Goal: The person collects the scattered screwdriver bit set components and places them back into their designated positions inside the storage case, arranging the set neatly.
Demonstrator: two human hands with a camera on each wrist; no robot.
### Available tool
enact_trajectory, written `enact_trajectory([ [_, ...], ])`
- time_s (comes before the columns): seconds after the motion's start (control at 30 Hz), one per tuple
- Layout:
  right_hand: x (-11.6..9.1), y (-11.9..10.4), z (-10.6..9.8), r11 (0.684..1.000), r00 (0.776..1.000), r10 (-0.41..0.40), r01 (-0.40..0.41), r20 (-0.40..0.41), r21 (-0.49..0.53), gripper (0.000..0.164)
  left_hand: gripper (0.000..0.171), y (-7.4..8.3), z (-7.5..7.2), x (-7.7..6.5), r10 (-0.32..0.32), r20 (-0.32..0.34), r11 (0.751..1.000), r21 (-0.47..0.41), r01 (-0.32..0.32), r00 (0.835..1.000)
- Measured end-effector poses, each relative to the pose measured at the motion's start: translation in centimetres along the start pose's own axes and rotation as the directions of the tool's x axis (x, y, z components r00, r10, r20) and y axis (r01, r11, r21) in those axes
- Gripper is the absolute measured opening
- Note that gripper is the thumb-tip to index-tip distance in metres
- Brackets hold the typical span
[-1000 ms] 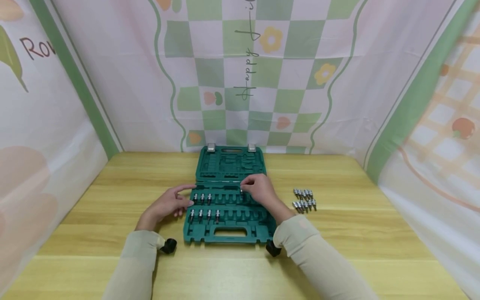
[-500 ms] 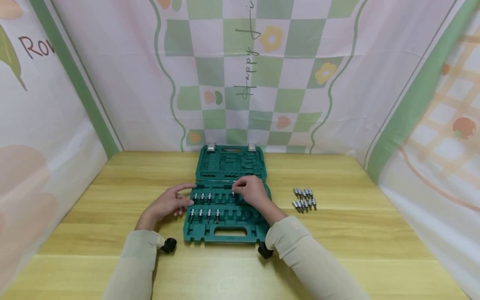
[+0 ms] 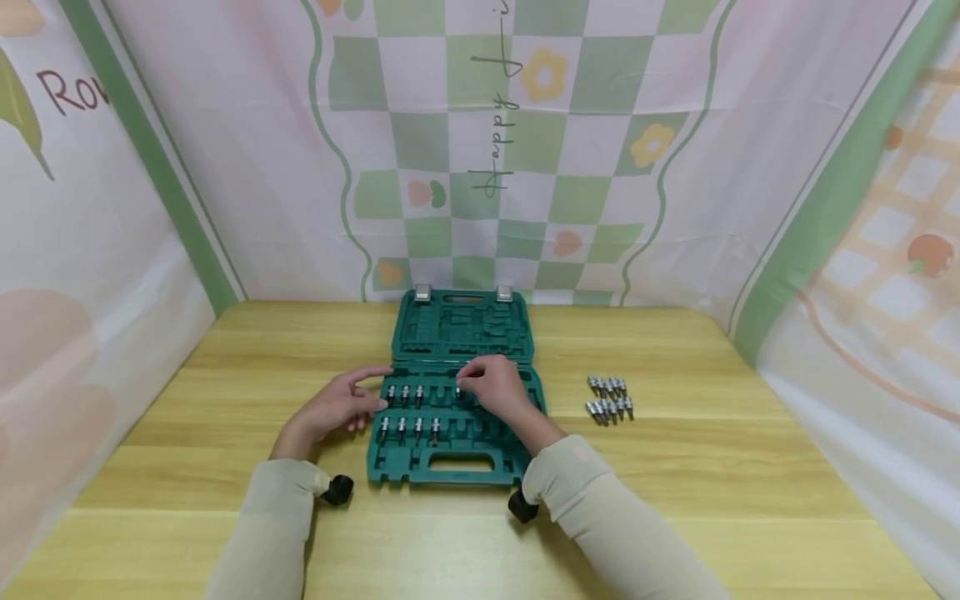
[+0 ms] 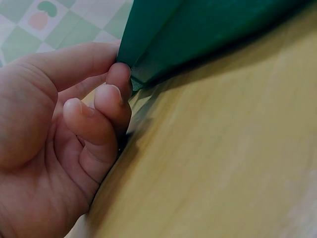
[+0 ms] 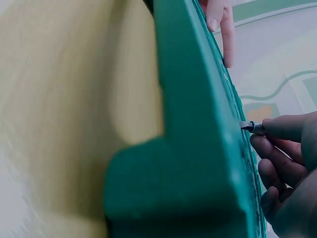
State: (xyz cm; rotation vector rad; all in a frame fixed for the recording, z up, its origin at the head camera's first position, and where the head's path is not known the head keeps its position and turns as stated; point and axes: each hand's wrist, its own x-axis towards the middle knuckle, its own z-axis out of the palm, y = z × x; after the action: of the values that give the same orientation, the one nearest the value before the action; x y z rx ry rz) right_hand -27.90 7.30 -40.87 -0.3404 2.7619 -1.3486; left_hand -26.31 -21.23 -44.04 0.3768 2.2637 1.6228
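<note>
A green plastic tool case (image 3: 461,477) lies unfolded on the table, with moulded slots in its near half. My left hand (image 3: 341,410) holds its left edge, the index finger reaching along the far corner; in the left wrist view the thumb and curled fingers (image 4: 113,101) meet at the case's side wall. Between thumb and fingertips my right hand (image 3: 497,387) pinches a small silver bit socket (image 5: 253,127), its tip close over the upper slot row. Three bit sockets (image 3: 405,396) stand at the left of that row. Several more (image 3: 417,430) fill the left of the lower row.
Right of the case, several loose bit sockets (image 3: 610,400) lie in two rows on the wooden table (image 3: 712,467). The case lid (image 3: 462,323), with two metal latches, lies back near the patterned cloth wall (image 3: 480,208). Cloth walls enclose both sides.
My right hand has moved left along the upper slot row with the bit socket in its fingers. The left hand has stayed at the case's left edge.
</note>
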Motion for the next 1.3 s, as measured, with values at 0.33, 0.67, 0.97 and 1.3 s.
enact_trajectory([
  [0.33, -0.2, -1.0, 0.9, 1.000, 1.000, 0.011, -0.011, 0.005, 0.027, 0.008, 0.059, 0.1, 0.0, -0.1, -0.008, -0.004, 1.000, -0.007, 0.008, 1.000],
  [0.67, 0.1, -1.4, 2.0, 0.999, 1.000, -0.001, 0.001, 0.021, 0.044, 0.008, 0.059, 0.0, -0.1, 0.0, -0.012, -0.006, 1.000, -0.009, 0.012, 1.000],
  [0.97, 0.3, -1.8, 2.7, 0.999, 1.000, 0.008, -0.008, 0.010, 0.043, 0.007, 0.057, 0.2, 0.0, 0.1, -0.014, 0.001, 1.000, -0.011, 0.014, 1.000],
  [1.3, 0.8, -1.8, 3.1, 0.999, 0.999, -0.023, 0.024, 0.029, -0.036, 0.007, 0.057, 0.5, 0.0, -0.1, -0.020, -0.004, 1.000, -0.013, 0.020, 1.000],
])
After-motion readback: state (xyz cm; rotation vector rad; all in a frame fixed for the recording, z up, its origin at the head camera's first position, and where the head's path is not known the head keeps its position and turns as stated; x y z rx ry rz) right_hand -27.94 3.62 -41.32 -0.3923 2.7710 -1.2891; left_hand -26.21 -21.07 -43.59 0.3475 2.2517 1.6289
